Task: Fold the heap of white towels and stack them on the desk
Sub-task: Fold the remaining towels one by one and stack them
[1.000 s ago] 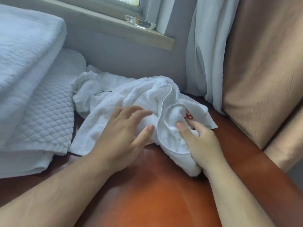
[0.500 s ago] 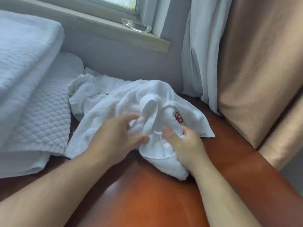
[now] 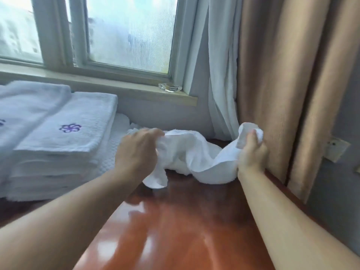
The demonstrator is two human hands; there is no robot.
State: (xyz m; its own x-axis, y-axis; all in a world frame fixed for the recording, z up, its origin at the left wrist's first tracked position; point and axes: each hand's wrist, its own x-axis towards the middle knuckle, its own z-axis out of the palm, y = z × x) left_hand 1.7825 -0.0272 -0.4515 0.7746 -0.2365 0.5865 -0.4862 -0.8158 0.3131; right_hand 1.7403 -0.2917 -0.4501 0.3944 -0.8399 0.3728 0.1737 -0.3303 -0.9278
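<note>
Fingers [image 3: 153, 133] of the left hand [image 3: 138, 151] curl tightly round one end of a crumpled white towel [image 3: 194, 154]. The right hand [image 3: 252, 151] grips the other end, raised beside a tan curtain [image 3: 272, 84]. A second ago both hands were close together, working at the bunched towel — now they have drawn well apart, stretching it over the glossy red-brown tabletop [image 3: 175, 221] while its middle sags to the wood. This suggests the towel is being opened out to find its edges; no fold has begun.

To the left, a stack of folded towels [image 3: 64, 133] with purple embroidery runs off the frame edge. A quilted cloth [image 3: 118, 137] lies beyond the left hand, which hides any remaining heap. Fingertips are buried in fabric — motion blur softens detail.
</note>
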